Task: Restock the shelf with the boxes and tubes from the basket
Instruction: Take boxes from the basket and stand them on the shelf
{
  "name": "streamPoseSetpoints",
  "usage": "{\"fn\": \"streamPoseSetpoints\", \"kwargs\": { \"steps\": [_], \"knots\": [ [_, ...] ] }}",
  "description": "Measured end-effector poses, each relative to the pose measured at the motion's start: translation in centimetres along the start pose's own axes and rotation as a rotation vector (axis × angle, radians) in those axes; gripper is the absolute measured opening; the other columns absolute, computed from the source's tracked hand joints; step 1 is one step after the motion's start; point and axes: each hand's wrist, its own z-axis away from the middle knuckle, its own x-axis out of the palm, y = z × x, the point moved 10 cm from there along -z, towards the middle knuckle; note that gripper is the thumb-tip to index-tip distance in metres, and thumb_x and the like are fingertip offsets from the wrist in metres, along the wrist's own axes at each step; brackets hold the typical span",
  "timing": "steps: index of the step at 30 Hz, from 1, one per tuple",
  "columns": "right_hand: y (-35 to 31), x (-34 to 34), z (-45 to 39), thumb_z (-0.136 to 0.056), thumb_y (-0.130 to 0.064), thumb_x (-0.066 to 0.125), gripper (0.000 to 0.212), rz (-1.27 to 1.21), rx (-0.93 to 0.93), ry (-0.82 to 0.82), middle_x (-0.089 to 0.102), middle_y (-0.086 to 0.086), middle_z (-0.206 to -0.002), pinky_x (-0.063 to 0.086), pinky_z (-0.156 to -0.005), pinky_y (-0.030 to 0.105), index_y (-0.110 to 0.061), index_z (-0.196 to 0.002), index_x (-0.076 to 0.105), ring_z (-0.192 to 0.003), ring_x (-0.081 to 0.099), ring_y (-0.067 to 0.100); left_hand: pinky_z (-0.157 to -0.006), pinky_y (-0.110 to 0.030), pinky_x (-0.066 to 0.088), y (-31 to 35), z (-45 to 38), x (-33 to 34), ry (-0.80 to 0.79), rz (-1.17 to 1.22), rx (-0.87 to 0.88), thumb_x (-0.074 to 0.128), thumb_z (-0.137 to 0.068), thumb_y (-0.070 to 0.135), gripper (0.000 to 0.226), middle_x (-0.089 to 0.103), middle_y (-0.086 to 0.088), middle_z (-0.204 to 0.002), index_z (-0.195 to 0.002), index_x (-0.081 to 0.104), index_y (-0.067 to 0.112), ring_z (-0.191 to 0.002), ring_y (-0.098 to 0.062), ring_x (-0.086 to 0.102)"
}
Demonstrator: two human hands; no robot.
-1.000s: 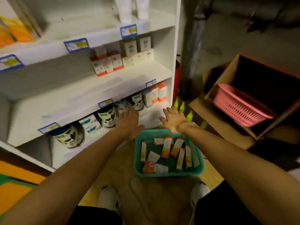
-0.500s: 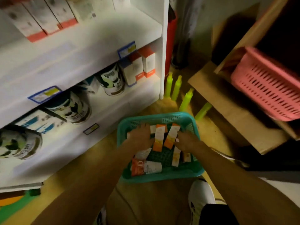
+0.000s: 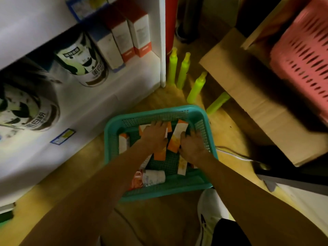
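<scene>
below, both hands reach into a teal basket (image 3: 202, 181) standing on the floor in front of a white shelf (image 3: 99, 96). left hand (image 3: 156, 134), palm down, lies over the orange-and-white boxes (image 3: 177, 137) in the far half of the basket; its fingers (image 3: 158, 124) are slightly spread and laid flat on them, and whether they grip anything cannot be told. right hand (image 3: 192, 145), just beside it, rests against one long box, fingers curled at the box's right edge; a firm pinch cannot be confirmed. more boxes lie loose on the mesh floor, one along the left wall (image 3: 123, 143) and one near the right forearm (image 3: 182, 165). a white tube with an orange end (image 3: 150, 177) lies near the basket's near wall. lowest shelf level: two tins with black, white and green labels (image 3: 85, 63), and upright white boxes with red and orange bands (image 3: 136, 32) at the right end. beside the shelf's side panel, four yellow-green bottles (image 3: 183, 71) on the floor. at right, a pink basket (image 3: 301, 55) sits in a cardboard box (image 3: 248, 96). a white shoe (image 3: 209, 210) shows just behind the teal basket.
</scene>
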Motion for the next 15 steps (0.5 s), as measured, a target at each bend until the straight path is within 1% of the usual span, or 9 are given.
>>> {"fn": "streamPoseSetpoints", "kwargs": {
  "steps": [2, 4, 6, 9, 12, 15],
  "knots": [
    [-0.1, -0.2, 0.3, -0.087, -0.041, 0.061, 0.059, -0.079, -0.016, 0.043, 0.063, 0.014, -0.125, 0.028, -0.110, 0.049, -0.009, -0.134, 0.043, -0.127, 0.043, 0.034, -0.101, -0.048, 0.044, -0.2, -0.2, 0.5, -0.033, -0.037, -0.021, 0.059, -0.096, 0.035, 0.059, 0.034, -0.019, -0.150, -0.146, 0.037, 0.010, -0.136, -0.038, 0.036],
    [0.0, -0.7, 0.8, -0.085, -0.047, 0.062, 0.058, -0.145, -0.052, 0.100, 0.066, 0.010, -0.118, 0.030, -0.108, 0.047, -0.014, -0.130, 0.045, -0.123, 0.046, 0.033, -0.097, -0.047, 0.047, -0.5, 0.1, 1.6, -0.096, -0.051, -0.039, 0.061, -0.096, 0.035, 0.055, 0.034, -0.020, -0.147, -0.142, 0.045, 0.011, -0.128, -0.038, 0.043],
    [0.2, -1.2, 1.4, -0.082, -0.050, 0.064, 0.052, -0.193, -0.084, 0.128, 0.066, 0.006, -0.114, 0.032, -0.106, 0.043, -0.017, -0.122, 0.053, -0.120, 0.048, 0.031, -0.095, -0.048, 0.048, -0.7, 0.7, 3.0, -0.145, -0.044, -0.039, 0.063, -0.094, 0.037, 0.059, 0.032, -0.019, -0.146, -0.144, 0.043, 0.013, -0.123, -0.038, 0.046],
    [-0.1, -1.5, 2.2, -0.083, -0.045, 0.065, 0.034, -0.296, -0.130, 0.144, 0.064, 0.005, -0.107, 0.040, -0.092, 0.039, -0.019, -0.105, 0.060, -0.112, 0.050, 0.028, -0.089, -0.048, 0.049, -0.7, 1.6, 4.0, -0.124, -0.002, -0.035, 0.065, -0.092, 0.034, 0.056, 0.034, -0.014, -0.143, -0.140, 0.044, 0.014, -0.122, -0.036, 0.045],
    [0.4, -0.9, 3.1, -0.082, -0.035, 0.067, 0.020, -0.544, -0.067, 0.135, 0.063, 0.007, -0.102, 0.050, -0.077, 0.038, -0.018, -0.091, 0.063, -0.102, 0.058, 0.029, -0.088, -0.047, 0.048, -0.8, 2.3, 4.2, -0.078, 0.080, -0.079, 0.067, -0.091, 0.034, 0.067, 0.033, -0.013, -0.145, -0.145, 0.034, 0.011, -0.125, -0.037, 0.043],
    [1.4, -0.1, 3.2, -0.079, -0.028, 0.063, 0.010, -0.743, 0.042, 0.134, 0.064, 0.006, -0.092, 0.051, -0.068, 0.035, -0.019, -0.083, 0.065, -0.089, 0.063, 0.026, -0.090, -0.046, 0.048, -0.9, 2.4, 4.4, -0.070, 0.139, -0.096, 0.070, -0.088, 0.034, 0.074, 0.029, -0.013, -0.146, -0.147, 0.031, 0.011, -0.127, -0.038, 0.041]
  ]
}}
